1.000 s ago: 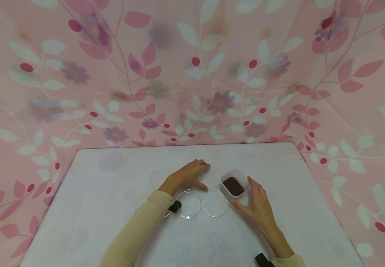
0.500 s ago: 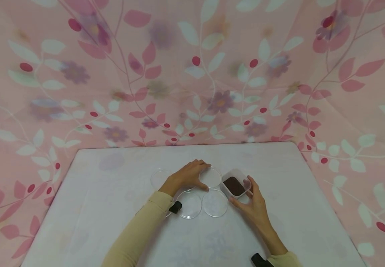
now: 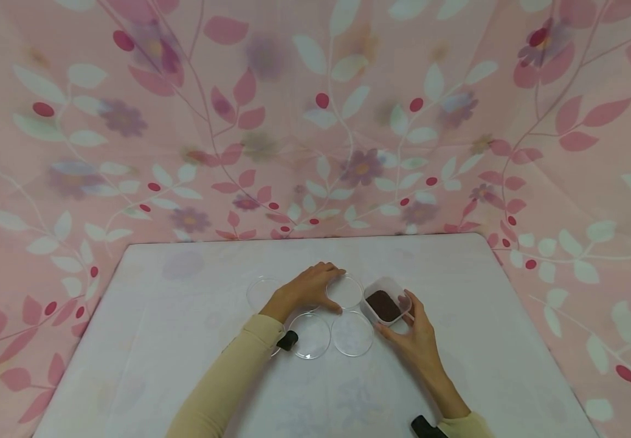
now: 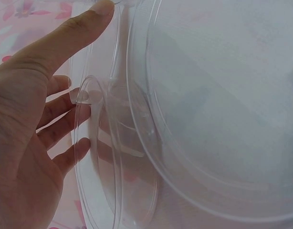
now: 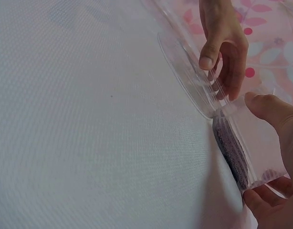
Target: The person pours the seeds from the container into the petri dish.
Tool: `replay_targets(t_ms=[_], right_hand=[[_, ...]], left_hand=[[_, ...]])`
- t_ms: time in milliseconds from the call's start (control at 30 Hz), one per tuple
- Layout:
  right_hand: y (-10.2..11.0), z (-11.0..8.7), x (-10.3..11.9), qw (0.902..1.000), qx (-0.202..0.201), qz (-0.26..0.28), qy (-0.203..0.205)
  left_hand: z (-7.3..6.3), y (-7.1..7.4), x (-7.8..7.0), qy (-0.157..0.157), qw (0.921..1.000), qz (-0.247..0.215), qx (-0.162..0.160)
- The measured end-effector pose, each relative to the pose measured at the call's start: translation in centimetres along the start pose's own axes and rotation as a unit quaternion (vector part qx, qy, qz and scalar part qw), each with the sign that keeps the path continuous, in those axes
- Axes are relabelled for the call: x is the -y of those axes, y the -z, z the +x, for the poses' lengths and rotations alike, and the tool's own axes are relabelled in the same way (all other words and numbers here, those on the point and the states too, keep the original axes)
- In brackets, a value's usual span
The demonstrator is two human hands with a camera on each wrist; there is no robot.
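My right hand (image 3: 422, 347) grips a square clear plastic container (image 3: 391, 284) from its right side, thumb at the near corner and fingers round the far one. Dark brown soil (image 3: 383, 305) covers the container's bottom; through the wall it shows as a layer in the right wrist view. Just left of it, my left hand (image 3: 307, 289) spans a clear round petri dish (image 3: 346, 292), thumb at its near edge and fingertips at its far edge. The left wrist view shows that thumb (image 4: 75, 38) stretched along the dish rims, with the other fingers curved behind.
Two more petri dishes, one near centre (image 3: 311, 336) and one at right (image 3: 352, 333), lie in the front row. Another dish (image 3: 262, 293) is at back left; others are partly hidden under the left arm. A white-covered table (image 3: 184, 340) meets a pink floral cloth (image 3: 304, 121) behind.
My right hand has shifted slightly left and its fingers now show through the container's right wall. The container has moved a touch to the right; the left hand stays in place.
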State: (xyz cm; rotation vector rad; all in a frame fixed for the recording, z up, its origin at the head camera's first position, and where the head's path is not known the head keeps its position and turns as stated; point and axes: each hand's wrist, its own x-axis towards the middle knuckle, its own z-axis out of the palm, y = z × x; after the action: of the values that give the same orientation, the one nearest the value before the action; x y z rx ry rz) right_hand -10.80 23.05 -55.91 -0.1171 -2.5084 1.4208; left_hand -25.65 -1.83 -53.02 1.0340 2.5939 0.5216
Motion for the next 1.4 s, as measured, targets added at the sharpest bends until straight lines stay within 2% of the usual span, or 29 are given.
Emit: replay_targets(t_ms=[367, 500, 667, 800, 1000, 1200, 1400], right_hand=[[0.1, -0.2, 0.4, 0.9999, -0.004, -0.012, -0.006], [0.2, -0.2, 0.5, 0.9996, -0.008, -0.027, 0.004], [0.5, 0.3, 0.4, 0.9981, -0.014, -0.051, 0.031], [1.1, 1.0, 0.7, 0.9951, -0.03, -0.061, 0.072], [2.2, 2.6, 1.4, 0.9838, -0.055, -0.1, 0.139], [2.9, 4.0, 2.0, 0.9642, -0.057, -0.16, 0.204], [3.0, 5.0, 2.5, 0.9533, -0.054, -0.184, 0.233]], left_hand=[[-0.2, 0.0, 0.1, -0.004, 0.9999, -0.009, -0.004], [-0.3, 0.0, 0.1, -0.002, 1.0, -0.008, -0.001], [-0.3, 0.1, 0.1, -0.009, 1.0, -0.004, -0.002], [-0.2, 0.1, 0.1, -0.014, 0.9999, -0.003, -0.006], [-0.1, -0.1, 0.2, -0.014, 0.9998, -0.006, -0.011], [-0.1, -0.2, 0.4, -0.019, 0.9997, -0.003, -0.014], [-0.2, -0.2, 0.3, -0.017, 0.9997, -0.01, -0.014]])
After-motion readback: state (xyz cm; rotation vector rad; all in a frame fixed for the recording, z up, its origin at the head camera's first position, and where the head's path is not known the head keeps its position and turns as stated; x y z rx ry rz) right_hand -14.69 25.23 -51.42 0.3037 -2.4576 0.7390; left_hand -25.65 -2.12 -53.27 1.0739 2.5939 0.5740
